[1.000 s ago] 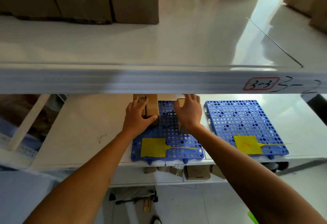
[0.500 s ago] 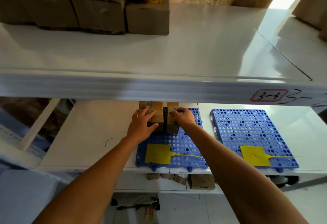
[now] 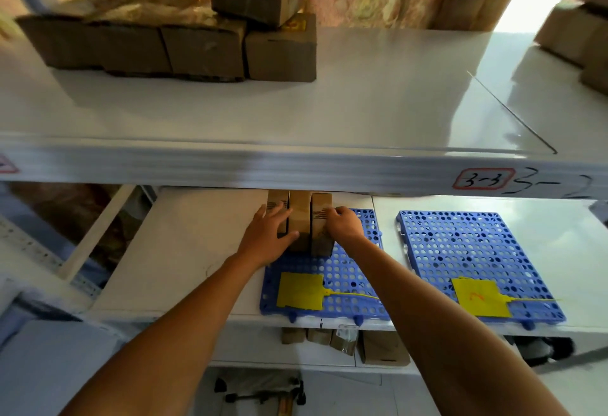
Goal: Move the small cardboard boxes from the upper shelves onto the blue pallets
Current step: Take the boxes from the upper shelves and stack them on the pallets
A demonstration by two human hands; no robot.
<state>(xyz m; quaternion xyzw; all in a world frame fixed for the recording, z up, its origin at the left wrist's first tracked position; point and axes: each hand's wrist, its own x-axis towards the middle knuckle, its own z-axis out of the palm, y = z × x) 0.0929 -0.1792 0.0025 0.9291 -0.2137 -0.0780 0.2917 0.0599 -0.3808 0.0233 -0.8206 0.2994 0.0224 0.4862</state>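
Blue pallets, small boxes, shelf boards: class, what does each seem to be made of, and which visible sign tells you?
Blue pallets: likely moulded plastic, uniform colour, regular round holes.
Small boxes: cardboard, matt brown, printed lines.
Shelf boards: smooth glossy white, reflecting light; painted metal or laminate, cannot tell which.

Beyond both hands, the upper shelf's edge [image 3: 296, 165] hides the far ends of three upright boxes [image 3: 300, 211].
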